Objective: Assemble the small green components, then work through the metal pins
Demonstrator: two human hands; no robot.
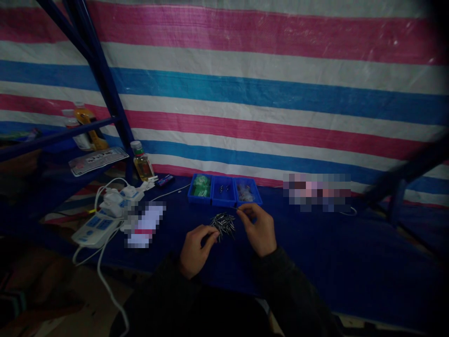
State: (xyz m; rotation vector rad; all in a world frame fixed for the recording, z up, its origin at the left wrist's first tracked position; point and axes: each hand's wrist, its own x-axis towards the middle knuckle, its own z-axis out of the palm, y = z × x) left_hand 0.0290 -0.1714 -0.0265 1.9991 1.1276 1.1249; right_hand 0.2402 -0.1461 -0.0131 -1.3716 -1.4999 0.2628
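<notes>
Metal pins: loose pile of thin, dark-silver pins (224, 225), lower centre of the frame, on the blue tabletop (315, 248); many lie crossed over one another.
Right hand: (260, 230) just right of and above the pile; thumb and forefinger pressed together, apparently pinching one thin piece (235, 208), which points left.
Left hand: (196, 250) at the pile's left edge; thumb and forefinger nearly meeting. Cannot tell whether a pin is between them.
Step in hand: judged to be handling of single pins, one piece apart from the pile at the right fingertips.
Handling demand: judged to call for a narrow fingertip pinch and a light touch, since crossed pins could drag neighbours along.
Blue bins: three, side by side (223, 203), centre of the frame, just beyond the pile. Left holds green material (201, 188); middle, a few small dark pieces (224, 189); right, small clear pieces (246, 193).
Left of frame: white power strip (85, 235) with plugs and cables; beside it, a bright rectangle (147, 224), pixelated.
Upper left of bins: bottle of amber liquid (142, 164), upright.
Backdrop: striped plastic sheeting (245, 93).
</notes>
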